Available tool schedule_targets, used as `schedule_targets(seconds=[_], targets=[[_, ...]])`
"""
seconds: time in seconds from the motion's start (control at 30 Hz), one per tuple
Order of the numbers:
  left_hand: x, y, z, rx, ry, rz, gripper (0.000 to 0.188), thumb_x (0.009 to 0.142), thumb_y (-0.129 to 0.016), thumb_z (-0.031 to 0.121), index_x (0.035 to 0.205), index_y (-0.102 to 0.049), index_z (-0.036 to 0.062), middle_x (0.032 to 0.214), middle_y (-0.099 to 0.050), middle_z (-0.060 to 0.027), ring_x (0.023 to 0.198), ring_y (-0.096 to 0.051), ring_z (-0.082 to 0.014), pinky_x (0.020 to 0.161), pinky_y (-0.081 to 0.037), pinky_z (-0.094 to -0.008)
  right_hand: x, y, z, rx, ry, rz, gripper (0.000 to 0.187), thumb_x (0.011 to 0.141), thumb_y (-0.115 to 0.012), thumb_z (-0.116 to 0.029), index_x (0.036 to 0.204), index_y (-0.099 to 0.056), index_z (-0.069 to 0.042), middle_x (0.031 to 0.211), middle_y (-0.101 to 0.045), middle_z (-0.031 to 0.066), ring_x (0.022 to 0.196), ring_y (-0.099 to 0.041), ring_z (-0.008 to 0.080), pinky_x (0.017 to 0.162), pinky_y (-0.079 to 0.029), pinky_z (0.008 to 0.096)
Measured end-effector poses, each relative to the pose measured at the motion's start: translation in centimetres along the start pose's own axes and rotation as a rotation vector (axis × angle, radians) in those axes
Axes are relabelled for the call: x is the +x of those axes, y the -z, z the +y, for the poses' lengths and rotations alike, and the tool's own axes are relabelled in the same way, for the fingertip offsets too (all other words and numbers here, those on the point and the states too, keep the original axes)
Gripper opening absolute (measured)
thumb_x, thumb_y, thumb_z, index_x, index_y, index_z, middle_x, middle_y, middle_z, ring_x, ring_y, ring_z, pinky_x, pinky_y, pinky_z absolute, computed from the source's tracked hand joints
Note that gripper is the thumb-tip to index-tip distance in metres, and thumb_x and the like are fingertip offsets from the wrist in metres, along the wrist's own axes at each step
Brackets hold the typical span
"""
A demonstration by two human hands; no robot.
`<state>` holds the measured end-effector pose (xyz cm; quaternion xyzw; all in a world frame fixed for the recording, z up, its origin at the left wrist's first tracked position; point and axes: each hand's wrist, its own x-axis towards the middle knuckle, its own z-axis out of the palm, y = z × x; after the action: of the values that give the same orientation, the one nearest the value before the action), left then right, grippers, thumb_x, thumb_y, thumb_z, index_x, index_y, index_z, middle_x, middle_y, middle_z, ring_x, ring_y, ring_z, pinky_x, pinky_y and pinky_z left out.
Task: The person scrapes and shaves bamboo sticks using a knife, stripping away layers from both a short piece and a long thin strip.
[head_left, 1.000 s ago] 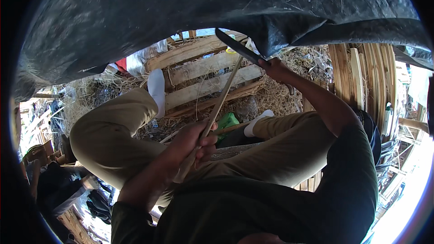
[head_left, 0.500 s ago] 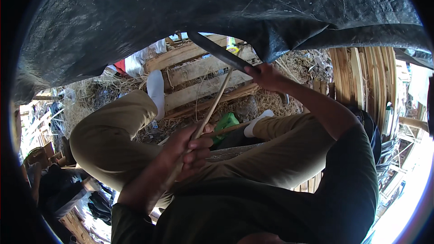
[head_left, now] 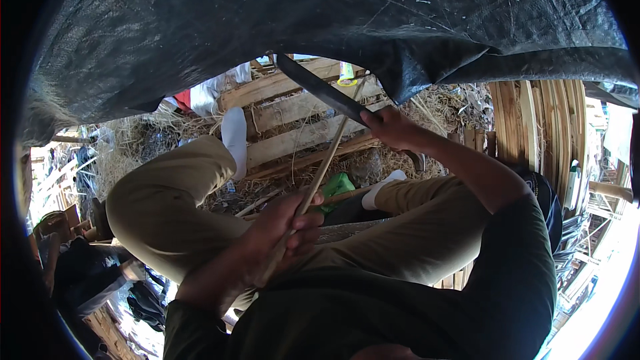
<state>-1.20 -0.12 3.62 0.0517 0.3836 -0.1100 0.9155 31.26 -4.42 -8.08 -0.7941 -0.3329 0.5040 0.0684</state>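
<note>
l hand (head_left: 275, 223) has grip clenched on stick (head_left: 325, 163), long axis running fwd & slightly r of it; r hand (head_left: 393, 128) grips knife (head_left: 319, 89) pointing fwd-l across stick's far part, contact unclear.

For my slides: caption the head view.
Left hand grips a slender stick; right hand holds a long dark-bladed knife crossing it in view.

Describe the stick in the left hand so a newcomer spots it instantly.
Under the black sheet across the top, find the khaki trousers. Over them, the left hand grips the stick, slanting up and right toward the dark-bladed knife. Unlike the broad boards beyond, it is slender and hand-held.
</note>
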Motion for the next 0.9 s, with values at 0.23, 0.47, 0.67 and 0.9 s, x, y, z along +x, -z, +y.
schedule_targets(seconds=[0.23, 0.47, 0.67, 0.9], targets=[[0.6, -0.1, 0.5, -0.019, 0.008, 0.073, 0.014, 0.100, -0.044, 0.030, 0.098, -0.049, 0.0175, 0.054, -0.036, 0.0094, 0.034, -0.033, -0.0043, 0.027, -0.027, -0.0229, -1.3, 0.1, -0.4, 0.117, -0.083, -0.031, 0.060, 0.096, -0.043, -0.058, 0.089, -0.055, 0.000, 0.055, -0.049, 0.0029, 0.039, -0.045, 0.0129, 0.034, -0.037, 0.0313], [0.9, 0.2, 0.0, -0.060, -0.005, 0.025, 0.013, 0.101, -0.043, 0.028, 0.101, -0.048, 0.0166, 0.054, -0.036, 0.0099, 0.035, -0.034, -0.0040, 0.028, -0.027, -0.0213, -0.6, 0.9, -0.7, 0.010, 0.021, -0.145, 0.060, 0.096, -0.045, -0.057, 0.078, -0.055, -0.001, 0.054, -0.048, 0.0022, 0.039, -0.045, 0.0119, 0.036, -0.038, 0.0307], [0.5, -0.4, 0.2, -0.018, -0.011, 0.050, 0.015, 0.101, -0.041, 0.028, 0.101, -0.048, 0.0147, 0.055, -0.036, 0.0096, 0.035, -0.035, -0.0042, 0.027, -0.029, -0.0216, -4.5, -1.8, -3.2, -0.015, 0.100, -0.158, 0.056, 0.097, -0.045, -0.054, 0.084, -0.055, 0.000, 0.054, -0.051, 0.0045, 0.040, -0.049, 0.0129, 0.037, -0.041, 0.0312], [1.1, -0.5, 0.8, -0.099, -0.017, 0.011, 0.016, 0.101, -0.040, 0.027, 0.101, -0.048, 0.0137, 0.055, -0.036, 0.0088, 0.035, -0.034, -0.0041, 0.026, -0.030, -0.0225, -4.6, -1.8, -2.8, 0.107, -0.084, -0.014, 0.059, 0.096, -0.045, -0.059, 0.078, -0.049, -0.003, 0.051, -0.039, -0.0034, 0.040, -0.039, 0.0083, 0.036, -0.031, 0.0281]])
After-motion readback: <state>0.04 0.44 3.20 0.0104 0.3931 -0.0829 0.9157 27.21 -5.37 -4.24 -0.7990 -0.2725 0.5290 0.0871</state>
